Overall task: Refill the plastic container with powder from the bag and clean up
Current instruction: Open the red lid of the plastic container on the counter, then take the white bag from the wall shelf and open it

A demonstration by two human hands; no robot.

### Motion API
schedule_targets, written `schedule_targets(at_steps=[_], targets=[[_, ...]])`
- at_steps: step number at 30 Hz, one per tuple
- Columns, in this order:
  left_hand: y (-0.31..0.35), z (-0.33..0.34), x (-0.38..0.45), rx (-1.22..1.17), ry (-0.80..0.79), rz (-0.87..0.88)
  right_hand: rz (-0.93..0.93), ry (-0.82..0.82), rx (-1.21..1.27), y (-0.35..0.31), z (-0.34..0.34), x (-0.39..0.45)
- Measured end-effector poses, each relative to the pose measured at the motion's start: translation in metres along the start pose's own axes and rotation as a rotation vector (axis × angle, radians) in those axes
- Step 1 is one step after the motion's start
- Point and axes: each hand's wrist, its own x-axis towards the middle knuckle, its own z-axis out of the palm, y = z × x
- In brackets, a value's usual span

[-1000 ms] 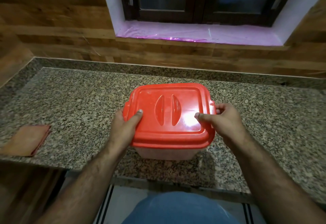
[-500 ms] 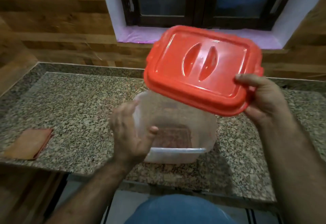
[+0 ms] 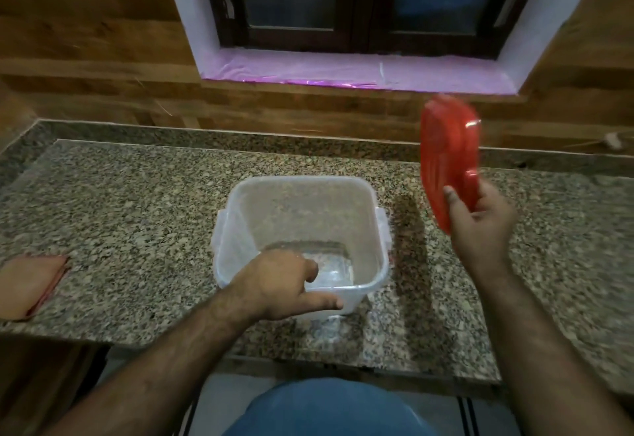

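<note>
A clear plastic container (image 3: 308,216) stands open on the granite counter (image 3: 137,216), with nothing visible inside it. My left hand (image 3: 278,281) grips its near rim, thumb along the outside and fingers curled over the edge. The red lid (image 3: 447,154) is off and tilted almost on edge, up to the right of the container. My right hand (image 3: 480,226) holds the lid by its lower edge. No powder bag is in view.
A folded orange-brown cloth (image 3: 31,284) lies at the counter's left front edge. A wood-panelled wall and a window with a pink-lined sill (image 3: 343,72) rise behind the counter. The counter's front edge runs just past the container.
The lid came off the container and my right hand swung it up and to the right, turning it on edge. My left hand shifted from the lid's side to the container's near rim.
</note>
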Motion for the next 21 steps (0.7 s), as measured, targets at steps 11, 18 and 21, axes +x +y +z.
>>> schedule_targets(at_steps=[11, 18, 21], targets=[[0.004, -0.005, -0.001, -0.037, -0.01, -0.052, -0.114, -0.825, -0.978, 0.142, 0.002, -0.079], [0.011, -0.015, -0.002, -0.055, -0.034, -0.075, -0.082, -0.872, -0.929, 0.16, 0.003, -0.091], [0.011, -0.016, -0.002, -0.081, -0.033, -0.085, -0.04, -0.672, -0.754, 0.148, 0.011, -0.082]])
